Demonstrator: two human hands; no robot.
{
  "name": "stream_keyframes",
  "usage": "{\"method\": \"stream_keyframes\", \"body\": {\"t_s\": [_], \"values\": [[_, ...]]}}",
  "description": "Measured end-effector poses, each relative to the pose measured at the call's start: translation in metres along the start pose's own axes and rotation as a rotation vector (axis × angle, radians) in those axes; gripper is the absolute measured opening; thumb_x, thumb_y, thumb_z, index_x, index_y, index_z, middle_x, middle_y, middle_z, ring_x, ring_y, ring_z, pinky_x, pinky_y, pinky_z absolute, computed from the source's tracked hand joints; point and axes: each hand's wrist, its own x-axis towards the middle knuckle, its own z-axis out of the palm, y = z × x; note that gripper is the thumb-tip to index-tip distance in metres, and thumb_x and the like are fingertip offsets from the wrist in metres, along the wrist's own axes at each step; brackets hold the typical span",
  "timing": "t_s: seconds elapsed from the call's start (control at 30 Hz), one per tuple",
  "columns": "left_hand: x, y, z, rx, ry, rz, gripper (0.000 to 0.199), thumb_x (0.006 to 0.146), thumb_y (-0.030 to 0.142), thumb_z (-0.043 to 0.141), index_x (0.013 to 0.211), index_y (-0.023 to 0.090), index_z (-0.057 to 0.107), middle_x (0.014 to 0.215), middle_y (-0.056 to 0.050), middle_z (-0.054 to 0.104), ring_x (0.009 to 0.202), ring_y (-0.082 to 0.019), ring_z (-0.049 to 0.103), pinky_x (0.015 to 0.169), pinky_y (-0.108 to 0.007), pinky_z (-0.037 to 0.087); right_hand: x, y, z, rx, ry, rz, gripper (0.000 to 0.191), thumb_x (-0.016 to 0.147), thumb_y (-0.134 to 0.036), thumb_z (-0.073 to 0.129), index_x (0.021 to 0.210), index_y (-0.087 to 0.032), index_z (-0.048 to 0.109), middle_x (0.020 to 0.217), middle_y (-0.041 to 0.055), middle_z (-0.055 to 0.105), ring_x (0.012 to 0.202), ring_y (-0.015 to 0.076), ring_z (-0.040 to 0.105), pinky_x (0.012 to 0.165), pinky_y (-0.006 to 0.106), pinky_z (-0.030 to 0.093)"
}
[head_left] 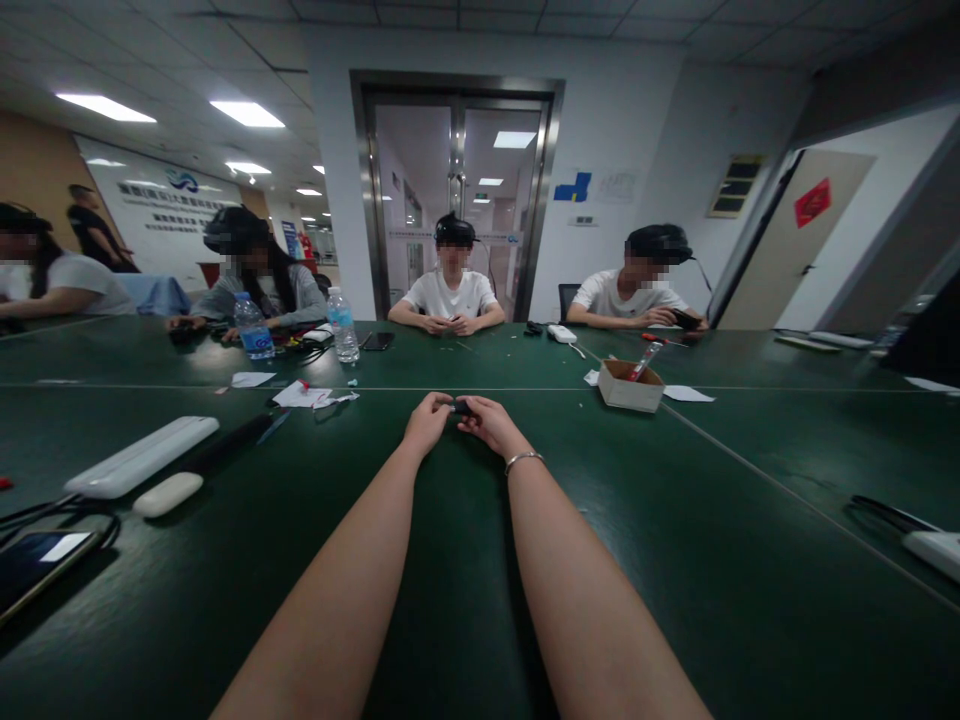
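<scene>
Both my arms reach forward over the dark green table (457,560). A small black object (460,407) sits between my hands, just above or on the tabletop; its kind is too small to make out. My left hand (429,422) is closed, with thumb and fingers pinching the object's left end. From the other side, my right hand (491,425) grips its right end with bent fingers. A metal bracelet (523,460) circles my right wrist.
On the left lie a white power strip (142,457), a white oval case (169,495) and a phone (41,570). Paper scraps (304,394) and water bottles (343,325) stand beyond. Ahead right is a small cardboard box (630,388). Several people wearing headsets sit around the table.
</scene>
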Motion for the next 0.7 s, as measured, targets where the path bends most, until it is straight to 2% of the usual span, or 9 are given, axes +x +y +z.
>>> {"method": "stream_keyframes", "body": {"t_s": [0.1,0.23,0.37,0.43,0.53,0.7], "values": [[0.0007,-0.0015,0.0004,0.006,-0.012,-0.019,0.025,0.08,0.037,0.046,0.093,0.02,0.059,0.075,-0.002,0.062,0.063,-0.012,0.055,0.06,-0.024,0.042,-0.0002,0.0,0.0001,-0.001,-0.001,-0.002,0.016,0.086,-0.013,0.048,0.081,-0.013,0.063,0.054,-0.0001,0.054,0.045,0.0062,0.049,0.054,0.023,0.053],[-0.0002,-0.0001,-0.0003,0.005,0.007,0.003,0.024,0.077,0.035,0.053,0.094,0.019,0.059,0.079,-0.003,0.063,0.068,-0.012,0.056,0.065,-0.025,0.042,-0.0002,0.0003,-0.0001,-0.004,-0.006,-0.006,0.017,0.086,-0.013,0.047,0.083,-0.012,0.063,0.055,0.0001,0.055,0.045,0.006,0.049,0.055,0.023,0.053],[-0.0006,0.0003,-0.0011,0.0,-0.015,-0.002,0.029,0.08,0.041,0.047,0.092,0.018,0.059,0.071,-0.002,0.062,0.063,-0.013,0.056,0.061,-0.024,0.042,-0.0007,-0.0002,0.0004,-0.009,-0.009,-0.006,0.018,0.087,-0.013,0.046,0.083,-0.012,0.063,0.054,-0.0003,0.054,0.045,0.0061,0.049,0.054,0.023,0.053],[0.0001,-0.0007,-0.0007,0.007,-0.013,0.004,0.027,0.08,0.039,0.048,0.093,0.018,0.059,0.069,-0.001,0.061,0.063,-0.012,0.055,0.061,-0.024,0.041,-0.0009,-0.0003,0.0006,-0.01,-0.001,-0.006,0.018,0.087,-0.012,0.045,0.083,-0.011,0.063,0.053,-0.0006,0.053,0.044,0.006,0.048,0.053,0.023,0.053],[0.0015,-0.0025,0.0007,-0.001,0.012,0.006,0.023,0.075,0.03,0.053,0.094,0.018,0.059,0.077,-0.002,0.062,0.066,-0.012,0.056,0.062,-0.024,0.042,-0.0006,-0.0001,0.0005,-0.006,0.003,-0.011,0.018,0.087,-0.011,0.045,0.083,-0.012,0.063,0.053,-0.0009,0.053,0.043,0.0056,0.046,0.053,0.023,0.053],[0.0025,-0.0044,0.0018,-0.052,-0.009,0.01,0.022,0.077,0.03,0.051,0.093,0.017,0.06,0.079,-0.003,0.063,0.07,-0.013,0.058,0.063,-0.024,0.043,0.0008,0.0009,-0.0007,-0.002,-0.003,-0.007,0.017,0.087,-0.012,0.047,0.082,-0.012,0.063,0.054,-0.0004,0.054,0.044,0.0059,0.047,0.053,0.024,0.053]]}}
